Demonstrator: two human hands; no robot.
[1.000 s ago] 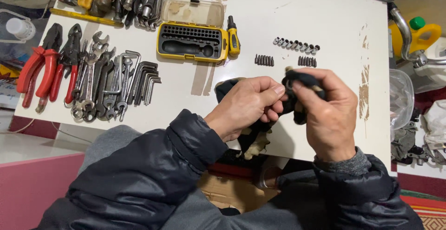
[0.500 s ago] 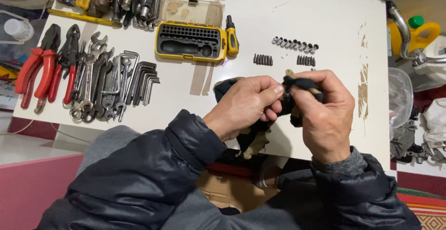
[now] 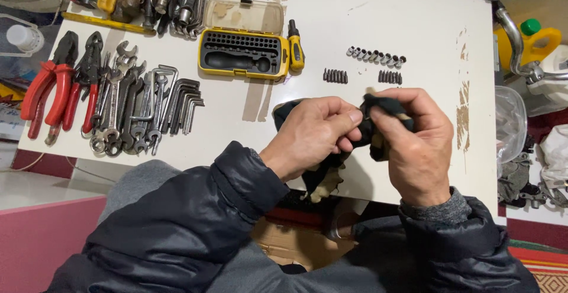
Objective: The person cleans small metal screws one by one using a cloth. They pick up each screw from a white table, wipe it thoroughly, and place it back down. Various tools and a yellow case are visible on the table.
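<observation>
White and scuffed, the table (image 3: 367,26) carries tools across its far half. At its near edge, the left hand (image 3: 313,133) and right hand (image 3: 414,145) meet over a dark cloth (image 3: 322,177), each pinching a fold of it between thumb and fingers; the cloth hangs down past the table edge. What the cloth wraps cannot be told. Far of the hands lie two short rows of dark bits (image 3: 335,76) and a row of silver sockets (image 3: 376,56). Further left sits an open yellow bit case (image 3: 244,53), a small screwdriver (image 3: 295,45) just beside it. Wrenches (image 3: 121,106), hex keys (image 3: 183,100) and red-handled pliers (image 3: 50,89) lie at the far left.
</observation>
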